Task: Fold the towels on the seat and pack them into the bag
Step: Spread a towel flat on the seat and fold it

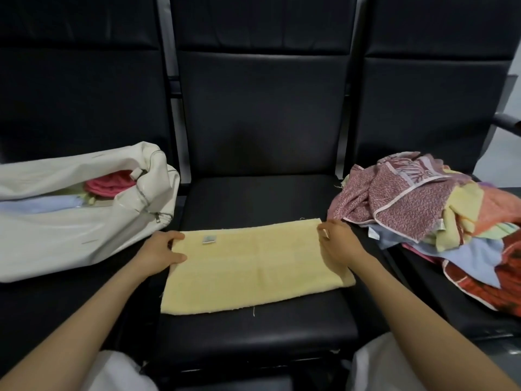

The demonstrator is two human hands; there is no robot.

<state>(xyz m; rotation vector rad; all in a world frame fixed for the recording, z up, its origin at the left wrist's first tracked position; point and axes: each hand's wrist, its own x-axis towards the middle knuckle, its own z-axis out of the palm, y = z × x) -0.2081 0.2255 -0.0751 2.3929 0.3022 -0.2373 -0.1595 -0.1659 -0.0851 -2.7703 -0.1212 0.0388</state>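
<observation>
Yellow towel (253, 263) flat on middle seat (253, 198); left hand (162, 253) and right hand (341, 241) each pinch one far corner (probably squaring edges for next fold). Bag (84, 210) just outside left grip, unfolded pile (437, 221) just outside right.

Left hand (162, 251): forearm bare, fingers curled, grips towel (253, 266) left edge. Right hand (339, 241): forearm bare, pinches towel far-right corner.
</observation>
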